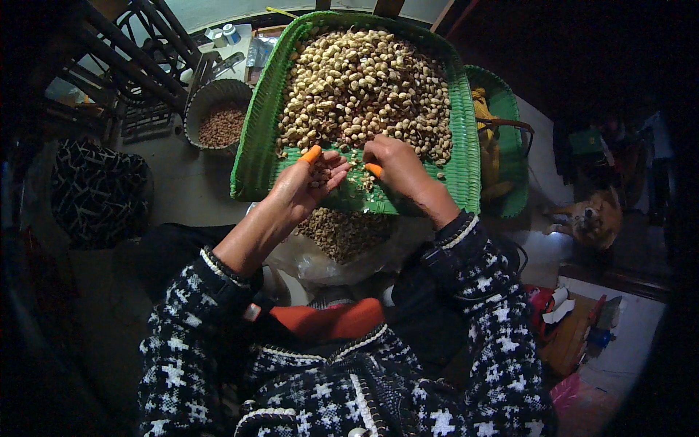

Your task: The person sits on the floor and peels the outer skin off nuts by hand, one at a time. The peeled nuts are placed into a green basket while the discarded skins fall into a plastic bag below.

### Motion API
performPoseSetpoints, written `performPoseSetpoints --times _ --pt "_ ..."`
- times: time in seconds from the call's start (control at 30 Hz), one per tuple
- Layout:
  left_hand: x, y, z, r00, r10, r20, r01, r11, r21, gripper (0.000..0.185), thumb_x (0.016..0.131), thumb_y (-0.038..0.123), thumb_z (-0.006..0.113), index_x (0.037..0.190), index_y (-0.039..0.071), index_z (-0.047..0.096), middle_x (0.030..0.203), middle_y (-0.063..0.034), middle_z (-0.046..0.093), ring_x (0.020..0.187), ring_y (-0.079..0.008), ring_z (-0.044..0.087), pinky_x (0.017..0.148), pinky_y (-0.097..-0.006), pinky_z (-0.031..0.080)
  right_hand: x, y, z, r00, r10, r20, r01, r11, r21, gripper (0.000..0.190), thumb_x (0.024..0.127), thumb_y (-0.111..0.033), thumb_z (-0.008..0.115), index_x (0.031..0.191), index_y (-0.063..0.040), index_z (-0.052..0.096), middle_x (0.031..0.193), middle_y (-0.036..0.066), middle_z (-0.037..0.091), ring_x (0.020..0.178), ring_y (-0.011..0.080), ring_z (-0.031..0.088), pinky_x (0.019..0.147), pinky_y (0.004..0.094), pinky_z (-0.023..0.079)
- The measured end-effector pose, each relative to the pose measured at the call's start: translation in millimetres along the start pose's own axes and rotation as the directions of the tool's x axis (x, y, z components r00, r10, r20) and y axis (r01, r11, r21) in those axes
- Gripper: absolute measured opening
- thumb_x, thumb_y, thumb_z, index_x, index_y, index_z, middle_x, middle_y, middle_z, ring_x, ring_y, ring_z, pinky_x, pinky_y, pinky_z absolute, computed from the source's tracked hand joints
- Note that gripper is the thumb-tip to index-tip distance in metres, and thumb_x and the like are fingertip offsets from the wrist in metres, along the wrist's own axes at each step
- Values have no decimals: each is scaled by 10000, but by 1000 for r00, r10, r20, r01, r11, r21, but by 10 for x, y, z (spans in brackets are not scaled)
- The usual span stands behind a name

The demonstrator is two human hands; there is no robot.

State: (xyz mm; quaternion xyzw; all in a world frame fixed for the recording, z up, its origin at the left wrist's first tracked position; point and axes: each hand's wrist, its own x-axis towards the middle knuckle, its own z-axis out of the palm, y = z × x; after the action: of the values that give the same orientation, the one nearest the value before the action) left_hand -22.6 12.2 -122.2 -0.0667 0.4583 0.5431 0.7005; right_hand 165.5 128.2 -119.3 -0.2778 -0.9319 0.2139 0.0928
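A heap of unshelled peanuts [360, 82] fills most of a green woven basket tray [464, 180]. My left hand [314, 172] is turned palm up near the tray's front, cupped around several shelled peanut kernels [320, 175]. An orange finger cover sits on its thumb. My right hand [394, 164] is at the front edge of the heap with its fingers curled down and a similar orange cover on its thumb. Whether a peanut is between those fingers is hidden. Shell bits [367, 182] lie on the woven base between my hands.
Below the tray, a clear plastic bag [317, 265] holds broken shells [349, 235]. A round basket [192, 117] at left contains shelled kernels [221, 127]. At right stands another green basket [513, 180] with yellow items. Beyond it a dog [592, 221] lies on the floor. A patterned stool [101, 191] is at left.
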Motion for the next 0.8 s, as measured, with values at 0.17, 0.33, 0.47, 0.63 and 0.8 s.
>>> performPoseSetpoints --times 0.17,0.33,0.47,0.63,0.8 --pt "-19 -23 55 996 -24 85 24 1000 7 380 1057 310 473 1211 -15 593 1180 -168 650 1077 -259 651 984 -361 551 18 -87 -155 994 103 -37 -66 832 551 170 788 -82 785 937 -29 721 868 105 682 784 212 691 709 324 545" --pt "7 -20 47 997 -52 49 55 995 -78 357 1054 277 485 1195 -37 580 1135 -142 643 1043 -253 653 970 -354 561 -67 12 -225 998 -34 -43 46 951 305 181 782 -124 792 917 -51 696 872 98 646 803 268 666 698 370 534" --pt "6 1 20 1000 19 -8 -19 997 -79 324 1051 256 495 1158 -35 587 1101 -125 645 1026 -243 655 958 -340 566 -145 68 -75 982 -185 -27 186 981 53 215 766 -118 781 932 -69 654 877 90 584 806 300 626 695 392 517" --pt "4 -9 1 998 49 -47 -50 999 -21 317 1057 258 479 1135 -26 595 1081 -112 646 1025 -233 656 953 -333 567 -157 62 15 988 -151 40 154 983 -97 172 760 -46 715 879 -68 592 852 103 551 812 314 615 689 428 507" --pt "19 5 -8 1000 17 -17 -17 1000 1 329 1061 272 467 1133 -20 598 1092 -122 653 1021 -232 659 943 -340 571 -153 -3 40 985 -171 -6 169 974 -150 149 751 -36 693 862 -47 593 844 124 568 817 336 638 695 447 533"
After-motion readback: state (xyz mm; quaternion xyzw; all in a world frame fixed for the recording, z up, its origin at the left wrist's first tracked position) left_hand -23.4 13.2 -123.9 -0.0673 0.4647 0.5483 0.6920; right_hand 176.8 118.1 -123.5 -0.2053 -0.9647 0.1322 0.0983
